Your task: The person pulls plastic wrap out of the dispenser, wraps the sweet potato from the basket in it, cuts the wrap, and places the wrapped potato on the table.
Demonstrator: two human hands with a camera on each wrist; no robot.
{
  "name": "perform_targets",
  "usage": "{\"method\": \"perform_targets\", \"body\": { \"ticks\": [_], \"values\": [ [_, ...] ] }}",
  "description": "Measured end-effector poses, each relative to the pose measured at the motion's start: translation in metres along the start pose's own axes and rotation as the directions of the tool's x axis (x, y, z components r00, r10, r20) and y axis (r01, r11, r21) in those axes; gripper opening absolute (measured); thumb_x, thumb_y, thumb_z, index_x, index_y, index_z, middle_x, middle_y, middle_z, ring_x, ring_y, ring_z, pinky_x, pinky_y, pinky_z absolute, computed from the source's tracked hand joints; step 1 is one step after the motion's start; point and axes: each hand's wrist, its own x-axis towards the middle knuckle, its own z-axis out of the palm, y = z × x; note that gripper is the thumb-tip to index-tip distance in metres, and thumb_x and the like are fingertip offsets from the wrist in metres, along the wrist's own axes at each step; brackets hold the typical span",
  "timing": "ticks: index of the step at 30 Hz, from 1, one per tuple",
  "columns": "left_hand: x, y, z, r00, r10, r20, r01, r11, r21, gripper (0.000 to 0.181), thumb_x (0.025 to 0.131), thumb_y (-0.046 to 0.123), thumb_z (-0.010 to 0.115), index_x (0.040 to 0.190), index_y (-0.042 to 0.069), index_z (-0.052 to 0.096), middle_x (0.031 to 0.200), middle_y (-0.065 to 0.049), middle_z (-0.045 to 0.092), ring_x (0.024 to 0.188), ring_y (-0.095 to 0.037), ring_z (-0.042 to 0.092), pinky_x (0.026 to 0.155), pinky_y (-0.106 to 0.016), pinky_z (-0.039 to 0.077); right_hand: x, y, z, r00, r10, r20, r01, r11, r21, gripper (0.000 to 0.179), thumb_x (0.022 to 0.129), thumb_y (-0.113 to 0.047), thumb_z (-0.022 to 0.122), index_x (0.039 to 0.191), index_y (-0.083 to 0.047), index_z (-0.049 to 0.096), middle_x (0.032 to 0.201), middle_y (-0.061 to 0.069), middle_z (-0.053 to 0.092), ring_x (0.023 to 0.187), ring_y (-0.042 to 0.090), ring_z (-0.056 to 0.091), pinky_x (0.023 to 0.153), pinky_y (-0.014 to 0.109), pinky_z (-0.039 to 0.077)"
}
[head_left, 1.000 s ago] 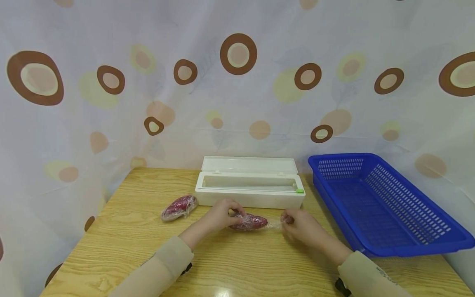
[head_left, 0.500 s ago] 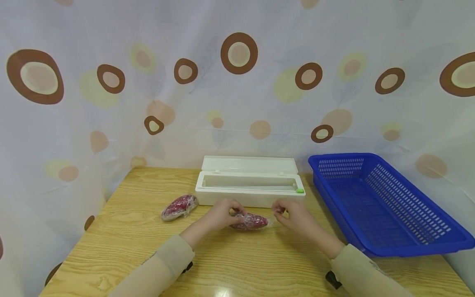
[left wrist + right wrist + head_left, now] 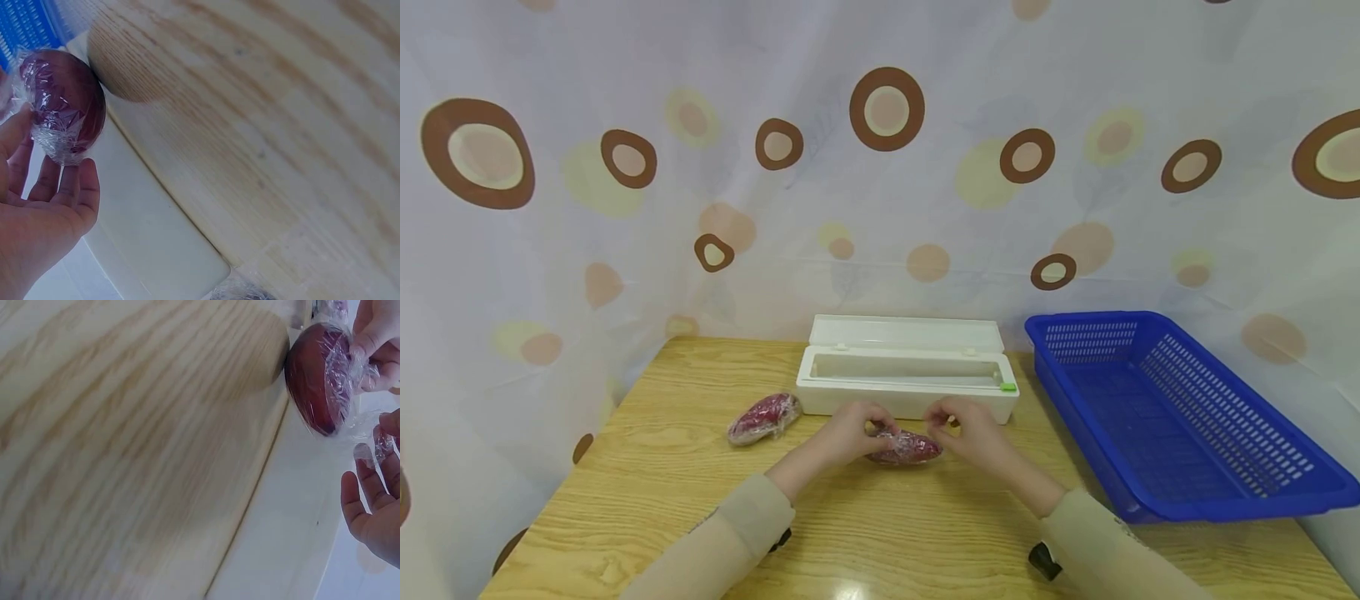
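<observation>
A purple-red sweet potato [image 3: 917, 448], wrapped in clear cling film, lies on the table in front of the white box. My left hand [image 3: 848, 433] holds it from the left, thumb and fingertips on the wrapped side, as the left wrist view shows closely. At its right end, my right hand [image 3: 973, 432] pinches a twisted tail of cling film [image 3: 361, 425] between thumb and fingers. The other right fingers are spread in the right wrist view. Another film-wrapped sweet potato [image 3: 766, 418] lies on the table to the left, untouched.
Behind the hands stands a long white cling film box [image 3: 901, 402], its lid [image 3: 904, 333] raised and a green slider [image 3: 1007, 387] at its right end. A blue perforated basket [image 3: 1078, 425] occupies the table's right side. A patterned curtain [image 3: 925, 208] hangs behind the wooden table [image 3: 880, 533].
My right hand has moved left, toward the sweet potato, with the film tail, and the stretch of film between them has shortened. The left hand has kept its hold.
</observation>
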Motion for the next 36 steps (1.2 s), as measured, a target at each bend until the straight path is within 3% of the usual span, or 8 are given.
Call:
{"method": "perform_targets", "body": {
  "ticks": [7,13,19,27,36],
  "values": [
    [0.000,0.002,0.000,0.999,-0.028,0.019,0.029,0.999,-0.022,0.013,0.085,0.018,0.071,0.096,0.012,0.070,0.097,0.002,0.067,0.094,-0.014,0.059,0.086,-0.034,0.049,0.002,-0.002,0.012,0.998,0.055,0.028,-0.058,0.991,0.119,0.013,0.081,-0.008,0.072,0.092,-0.008,0.066,0.083,-0.001,0.068,0.078,0.017,0.063,0.067,0.030,0.051],
    [0.001,0.002,0.002,1.000,-0.021,0.014,0.021,1.000,-0.001,0.011,0.084,0.014,0.071,0.094,0.011,0.068,0.097,0.000,0.066,0.094,-0.014,0.060,0.086,-0.032,0.050,0.004,-0.003,0.018,0.996,0.074,0.044,-0.080,0.985,0.153,0.014,0.080,-0.004,0.071,0.093,-0.007,0.066,0.084,0.002,0.068,0.079,0.018,0.063,0.066,0.022,0.048],
    [0.000,0.001,0.003,1.000,-0.028,0.001,0.028,0.999,-0.030,0.013,0.083,0.011,0.072,0.090,0.011,0.062,0.096,0.000,0.065,0.098,-0.018,0.061,0.086,-0.031,0.050,0.005,-0.001,0.026,0.994,0.104,0.025,-0.106,0.987,0.117,0.020,0.077,-0.001,0.073,0.093,-0.009,0.064,0.089,0.002,0.066,0.084,0.016,0.059,0.068,0.023,0.047],
    [-0.001,0.002,0.004,1.000,-0.017,0.007,0.017,0.999,-0.042,0.012,0.084,0.009,0.070,0.092,0.011,0.061,0.103,-0.003,0.065,0.104,-0.021,0.061,0.091,-0.033,0.049,0.001,-0.001,0.029,0.978,0.175,-0.116,-0.175,0.985,0.012,0.030,0.070,-0.011,0.083,0.076,-0.012,0.053,0.076,0.000,0.048,0.073,0.013,0.043,0.063,0.025,0.037],
    [-0.001,0.002,0.005,0.999,0.033,-0.001,-0.033,0.999,-0.003,0.007,0.087,0.013,0.068,0.094,0.011,0.068,0.102,-0.001,0.064,0.102,-0.020,0.059,0.088,-0.031,0.050,-0.004,0.001,0.027,0.987,0.145,-0.074,-0.149,0.987,-0.054,0.011,0.075,-0.015,0.080,0.072,-0.017,0.069,0.078,-0.007,0.062,0.084,0.015,0.054,0.073,0.031,0.046]
  ]
}}
